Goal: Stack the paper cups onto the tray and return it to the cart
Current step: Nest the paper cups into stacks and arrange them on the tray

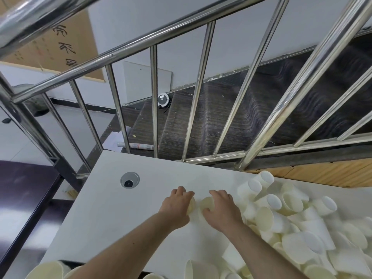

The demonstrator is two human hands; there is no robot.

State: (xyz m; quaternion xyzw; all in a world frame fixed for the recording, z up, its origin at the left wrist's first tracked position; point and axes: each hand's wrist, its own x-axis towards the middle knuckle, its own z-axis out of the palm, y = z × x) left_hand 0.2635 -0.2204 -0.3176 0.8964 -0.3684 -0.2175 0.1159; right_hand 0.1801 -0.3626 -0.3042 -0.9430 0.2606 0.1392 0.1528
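Left hand (177, 202) and right hand (221, 206) each curl round a paper cup (207, 203) on the white table (112, 208), apparently nesting them; next, slide one inside the other.

I'm looking at an office stairwell: white desk (112, 208) with cable grommet (129, 180), steel railing (153, 39) at twelve o'clock, stairs (221, 117) beyond.

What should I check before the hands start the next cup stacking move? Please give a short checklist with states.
1. Left hand on a cup: ok, fingers curl over it.
2. Right hand on a second cup: ok.
3. The two cups nested: not ok, they lie side by side.
4. Loose cup pile near on the right: ok.
5. Tray and cart in view: cannot tell, neither is visible.
6. Free space on the white table: ok.
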